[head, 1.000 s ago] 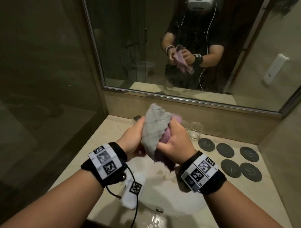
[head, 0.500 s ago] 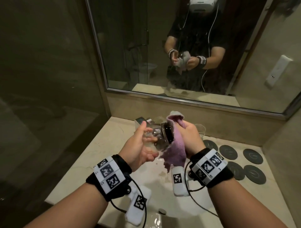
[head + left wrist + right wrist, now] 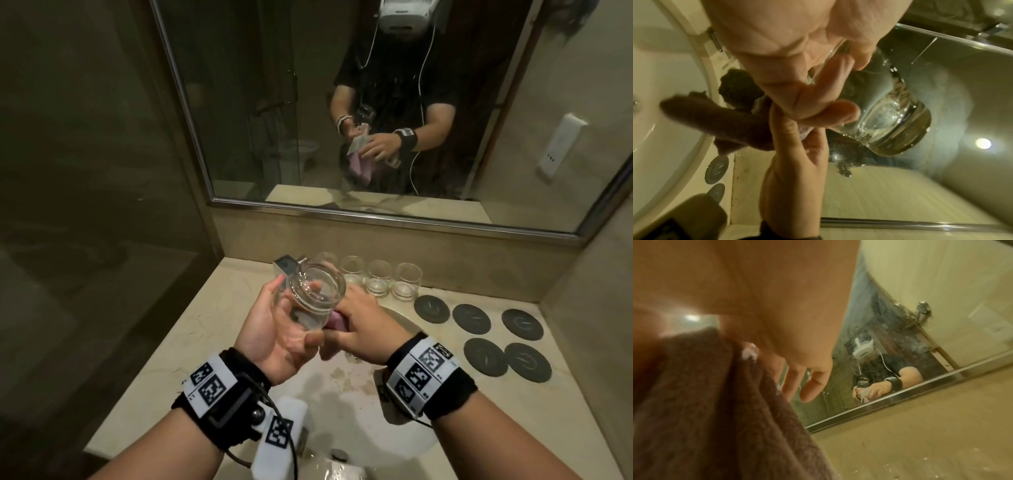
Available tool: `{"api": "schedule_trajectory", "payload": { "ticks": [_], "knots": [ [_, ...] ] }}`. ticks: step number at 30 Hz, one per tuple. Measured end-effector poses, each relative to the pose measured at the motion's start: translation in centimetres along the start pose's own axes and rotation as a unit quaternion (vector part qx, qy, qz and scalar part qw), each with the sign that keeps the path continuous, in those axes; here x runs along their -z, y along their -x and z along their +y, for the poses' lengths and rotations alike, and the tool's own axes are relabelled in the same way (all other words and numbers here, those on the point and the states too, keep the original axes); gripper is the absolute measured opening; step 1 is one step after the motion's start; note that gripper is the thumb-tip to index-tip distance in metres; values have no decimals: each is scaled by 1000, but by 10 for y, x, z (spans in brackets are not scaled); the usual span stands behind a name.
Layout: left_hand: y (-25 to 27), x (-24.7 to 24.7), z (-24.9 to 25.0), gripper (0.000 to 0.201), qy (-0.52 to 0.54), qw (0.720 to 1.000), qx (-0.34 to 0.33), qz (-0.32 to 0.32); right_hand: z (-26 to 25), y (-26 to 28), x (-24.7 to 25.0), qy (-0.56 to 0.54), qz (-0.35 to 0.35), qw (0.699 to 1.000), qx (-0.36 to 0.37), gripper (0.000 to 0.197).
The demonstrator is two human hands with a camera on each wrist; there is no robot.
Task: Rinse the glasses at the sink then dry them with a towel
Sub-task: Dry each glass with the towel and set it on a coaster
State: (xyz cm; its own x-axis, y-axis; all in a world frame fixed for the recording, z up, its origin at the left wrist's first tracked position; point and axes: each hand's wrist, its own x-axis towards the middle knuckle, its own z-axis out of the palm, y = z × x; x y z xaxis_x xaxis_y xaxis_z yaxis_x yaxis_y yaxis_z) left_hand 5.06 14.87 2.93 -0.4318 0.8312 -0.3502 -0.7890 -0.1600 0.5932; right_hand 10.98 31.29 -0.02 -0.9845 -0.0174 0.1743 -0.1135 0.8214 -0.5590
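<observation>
My left hand [image 3: 284, 322] grips a clear glass [image 3: 317, 294] over the white sink [image 3: 346, 414], tilted with its mouth towards me. The left wrist view shows that glass [image 3: 890, 123] from the side, my fingers curled round it. My right hand [image 3: 359, 325] sits just right of and below the glass, clutching a pink towel [image 3: 337, 322] against the glass's base. In the right wrist view the towel [image 3: 705, 402] hangs dark under my palm. Several more glasses [image 3: 378, 279] stand upright in a row at the back of the counter.
Several dark round coasters [image 3: 479, 322] lie on the beige counter [image 3: 191, 359] right of the sink. A chrome faucet [image 3: 285, 264] rises behind the held glass. A big mirror [image 3: 274, 102] covers the back wall; a glass partition stands on the left.
The towel that wrapped the glass has come off it. The glass is now bare in my left hand, mouth turned towards me, and my right hand has dropped lower with the towel.
</observation>
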Motion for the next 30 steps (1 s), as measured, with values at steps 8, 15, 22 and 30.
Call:
{"api": "schedule_trajectory", "payload": {
  "ticks": [8, 15, 22, 30],
  "knots": [
    [-16, 11, -8, 75, 2, 994, -31, 106, 6, 18, 23, -295, 149, 943, -24, 46],
    [-31, 12, -24, 62, -17, 988, -20, 150, 3, 26, 13, -335, 108, 932, -90, 72],
    [-49, 6, -39, 63, -44, 989, 4, 140, 25, 38, 5, -368, 155, 907, -130, 63],
    [-81, 15, -40, 73, -82, 978, 34, 188, 66, 48, 10, -329, 209, 903, -181, 71]
  ]
}}
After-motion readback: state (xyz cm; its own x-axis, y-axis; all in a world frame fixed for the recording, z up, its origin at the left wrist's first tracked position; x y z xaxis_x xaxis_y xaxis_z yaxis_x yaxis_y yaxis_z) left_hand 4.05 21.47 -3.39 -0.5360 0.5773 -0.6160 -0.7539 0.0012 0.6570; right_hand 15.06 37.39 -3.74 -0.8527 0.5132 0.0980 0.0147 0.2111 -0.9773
